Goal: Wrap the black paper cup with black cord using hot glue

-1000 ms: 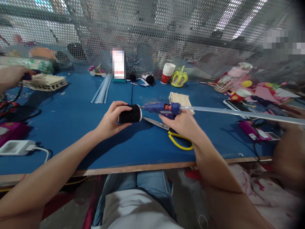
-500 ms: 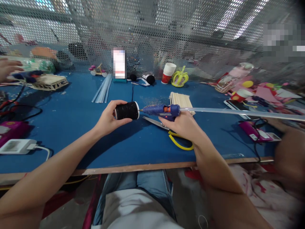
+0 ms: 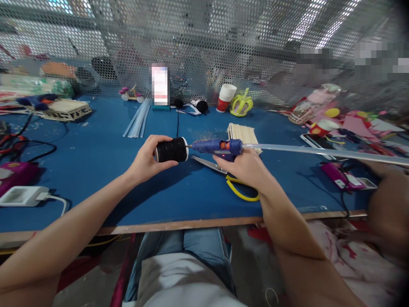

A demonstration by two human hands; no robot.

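Observation:
My left hand (image 3: 150,157) is closed around a white-rimmed cylinder wrapped in black yarn (image 3: 171,150), held on its side above the table. A black strand runs from behind it toward the back. My right hand (image 3: 246,164) grips a blue hot glue gun (image 3: 211,147), its nozzle pointing left at the cylinder's white rim and touching or nearly touching it. From the gun's rear a long clear glue stick (image 3: 306,150) sticks out to the right. Scissors with yellow handles (image 3: 238,192) lie below the gun, partly behind my right hand.
Wooden sticks (image 3: 244,134) lie behind the gun, clear glue sticks (image 3: 138,119) further left. Paper cups (image 3: 226,97), a yellow-green crown-shaped piece (image 3: 242,104) and a phone (image 3: 159,87) stand at the back. Purple power strips (image 3: 343,175) with cords sit at both sides. Another person's arm is at right.
The yarn-wrapped cylinder has shifted very slightly right, and the gun has barely moved with it. Another person's hand at the far left has gone out of view.

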